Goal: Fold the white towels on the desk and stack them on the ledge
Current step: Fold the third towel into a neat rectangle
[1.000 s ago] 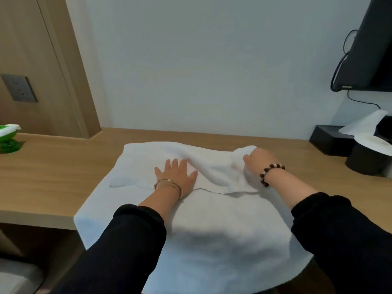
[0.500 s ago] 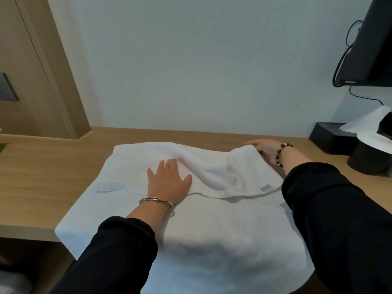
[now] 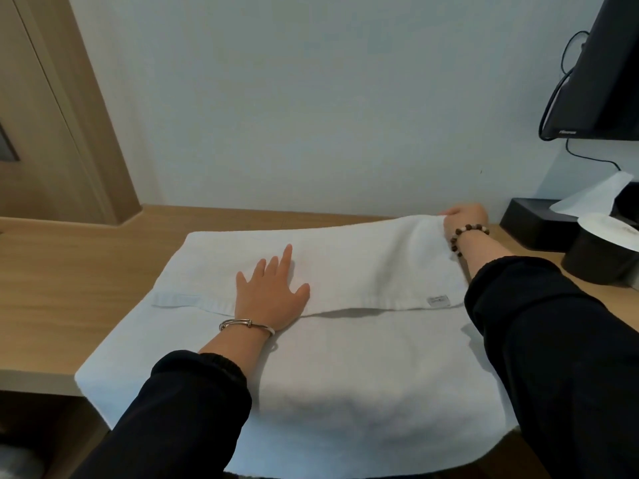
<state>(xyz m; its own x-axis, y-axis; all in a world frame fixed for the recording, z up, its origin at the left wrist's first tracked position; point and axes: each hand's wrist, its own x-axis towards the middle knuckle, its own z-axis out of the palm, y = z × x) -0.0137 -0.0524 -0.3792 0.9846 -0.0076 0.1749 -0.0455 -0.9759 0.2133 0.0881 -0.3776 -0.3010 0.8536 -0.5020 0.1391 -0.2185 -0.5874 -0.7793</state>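
A white towel (image 3: 363, 368) lies spread on the wooden desk (image 3: 69, 271), its near edge hanging over the front. Its far part is folded back toward me, and a small label shows near the fold's right end. My left hand (image 3: 269, 292) presses flat on the folded layer, fingers straight. My right hand (image 3: 465, 219) grips the far right corner of the towel and holds it slightly raised and pulled taut to the right.
A black tissue box (image 3: 539, 223) with a white tissue sticking out and a round black container (image 3: 601, 254) stand at the right. A black monitor (image 3: 601, 74) with cables hangs above them. A wooden panel (image 3: 52, 115) rises at the left.
My right hand has drawn the towel's far right corner out to the right, smoothing the wrinkled fold flat. My left hand has stayed pressed on the towel.
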